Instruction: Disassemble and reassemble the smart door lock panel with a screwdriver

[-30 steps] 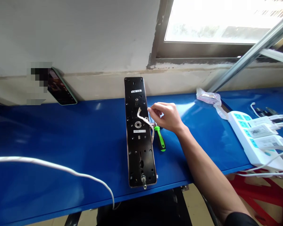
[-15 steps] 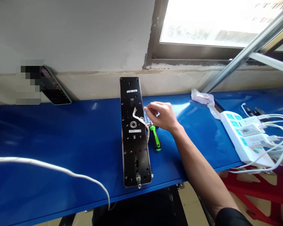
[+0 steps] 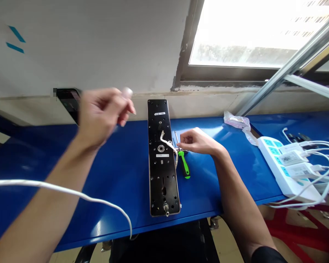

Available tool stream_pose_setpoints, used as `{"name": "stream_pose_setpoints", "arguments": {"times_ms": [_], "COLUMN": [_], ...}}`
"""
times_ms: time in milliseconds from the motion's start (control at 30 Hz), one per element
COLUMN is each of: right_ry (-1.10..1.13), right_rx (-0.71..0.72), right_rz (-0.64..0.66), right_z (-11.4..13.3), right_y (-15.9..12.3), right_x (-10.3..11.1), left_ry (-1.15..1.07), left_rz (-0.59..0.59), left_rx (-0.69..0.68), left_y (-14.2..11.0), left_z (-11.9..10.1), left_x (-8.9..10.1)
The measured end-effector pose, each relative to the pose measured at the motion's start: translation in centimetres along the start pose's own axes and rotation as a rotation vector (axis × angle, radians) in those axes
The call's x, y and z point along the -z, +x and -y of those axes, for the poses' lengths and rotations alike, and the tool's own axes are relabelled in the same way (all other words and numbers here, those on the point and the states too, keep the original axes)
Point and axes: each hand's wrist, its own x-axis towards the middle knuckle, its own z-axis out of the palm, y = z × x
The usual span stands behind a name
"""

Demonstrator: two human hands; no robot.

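Observation:
A long black door-lock plate (image 3: 163, 168) lies on the blue table, with pale labels, screw holes and a threaded post at its near end. From its middle a short white cable (image 3: 167, 143) bends over the right edge. Right of the plate rests a screwdriver (image 3: 184, 165) with a green and black handle. My right hand (image 3: 199, 141) is closed, its fingertips pinched together by the screwdriver's shaft; anything between them is hidden. Raised left of the plate, my left hand (image 3: 102, 115) is smeared by motion, its fingers partly curled, with a pale blur at one fingertip.
A phone (image 3: 68, 104) leans against the wall behind my left hand. A white cable (image 3: 93, 198) crosses the front left. At right are a power strip (image 3: 275, 168) with plugged-in chargers, a plastic bag (image 3: 236, 120) and a metal frame bar (image 3: 274, 73).
My left hand has come into view, raised on the left. My right hand has drawn slightly away from the plate, toward me. The view has shifted a little.

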Motion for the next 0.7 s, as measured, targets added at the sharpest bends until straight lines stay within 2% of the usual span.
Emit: {"name": "stream_pose_setpoints", "arguments": {"times_ms": [33,100,167,233,367,500,600,700], "right_ry": [0.013,0.029,0.035,0.043,0.089,0.104,0.107,0.118], "right_rx": [-0.035,-0.102,-0.158,-0.207,-0.281,-0.302,-0.288,-0.241], "right_rz": [0.092,0.237,0.321,0.368,0.415,0.400,0.353,0.236], "right_z": [0.1,0.1,0.0,-0.3,-0.6,-0.2,0.2,0.0], "right_y": [-0.2,-0.5,-0.5,-0.4,0.2,0.4,0.3,0.2], "right_x": [0.2,0.5,0.4,0.1,-0.8,-1.5,-1.4,-0.9], "left_ry": [0.045,0.179,0.305,0.384,0.447,0.476,0.485,0.491], "left_rz": [0.053,0.256,0.485,0.621,0.709,0.778,0.776,0.777], "left_rx": [0.017,0.078,0.090,0.086,0.157,0.279,0.318,0.338], "left_y": [0.0,0.2,0.8,1.4,2.1,1.9,1.7,1.7], "left_z": [0.4,0.8,0.8,0.7,0.7,0.9,0.9,0.9], "left_x": [-0.9,-2.4,-3.2,-3.4,-2.7,-1.9,-1.3,-0.6]}}
